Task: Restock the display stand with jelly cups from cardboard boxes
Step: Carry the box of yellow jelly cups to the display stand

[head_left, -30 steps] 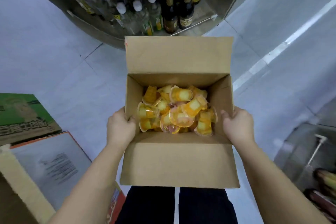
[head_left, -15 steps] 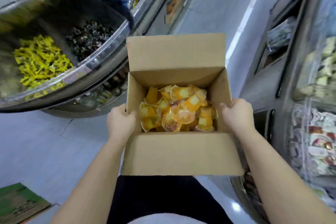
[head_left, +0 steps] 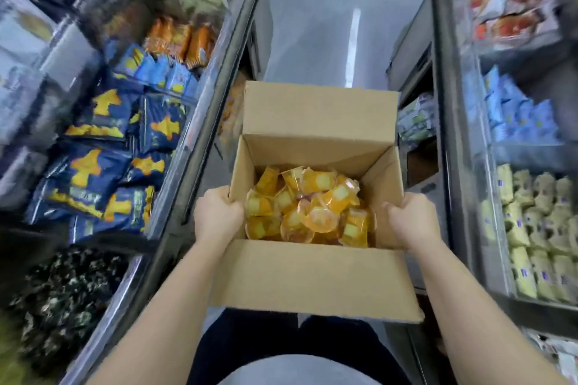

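Beside hands (head_left: 219,216), perhaps blurred snack packets (head_left: 93,166)

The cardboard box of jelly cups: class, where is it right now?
In the head view the cardboard box sits centre frame, held between the left hand and right hand, in the aisle between two display stands.

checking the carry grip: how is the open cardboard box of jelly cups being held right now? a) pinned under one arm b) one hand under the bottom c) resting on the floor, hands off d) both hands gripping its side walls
d: the left hand and right hand each grip a side wall of the cardboard box.
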Action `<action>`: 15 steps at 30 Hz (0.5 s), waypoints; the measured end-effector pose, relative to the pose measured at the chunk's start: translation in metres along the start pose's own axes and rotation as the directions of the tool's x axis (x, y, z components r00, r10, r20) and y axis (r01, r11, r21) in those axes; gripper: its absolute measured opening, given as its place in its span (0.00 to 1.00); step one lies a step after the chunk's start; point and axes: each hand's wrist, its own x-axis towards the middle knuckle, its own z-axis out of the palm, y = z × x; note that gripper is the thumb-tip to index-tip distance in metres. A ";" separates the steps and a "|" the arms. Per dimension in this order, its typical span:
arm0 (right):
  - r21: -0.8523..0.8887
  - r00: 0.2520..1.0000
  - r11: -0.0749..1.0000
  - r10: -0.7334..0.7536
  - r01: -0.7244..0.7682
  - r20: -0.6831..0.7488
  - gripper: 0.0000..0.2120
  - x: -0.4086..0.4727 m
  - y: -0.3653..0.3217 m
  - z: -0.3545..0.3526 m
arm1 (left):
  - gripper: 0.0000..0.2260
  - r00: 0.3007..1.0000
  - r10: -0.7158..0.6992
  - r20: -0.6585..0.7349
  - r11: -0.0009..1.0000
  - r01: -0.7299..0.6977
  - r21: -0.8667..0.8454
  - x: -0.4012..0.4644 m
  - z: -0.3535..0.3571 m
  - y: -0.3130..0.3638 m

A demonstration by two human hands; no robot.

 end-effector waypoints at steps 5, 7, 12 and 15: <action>-0.001 0.998 1.000 0.011 -0.011 -0.056 0.14 0.102 -0.059 -0.024 | 0.07 0.997 0.061 0.049 0.998 -0.062 0.014 0.107 0.014 0.079; -0.003 0.997 0.999 0.034 -0.034 -0.071 0.15 0.150 -0.078 -0.031 | 0.06 0.996 0.056 0.062 0.998 -0.057 0.018 0.152 0.030 0.109; 0.066 0.996 0.996 0.062 -0.058 -0.059 0.11 0.286 -0.122 -0.052 | 0.10 0.994 0.088 0.059 0.994 -0.091 0.059 0.266 0.080 0.196; 0.070 0.997 0.995 0.076 -0.075 -0.019 0.10 0.364 -0.158 -0.076 | 0.13 0.998 0.042 0.038 0.997 -0.045 0.065 0.326 0.099 0.253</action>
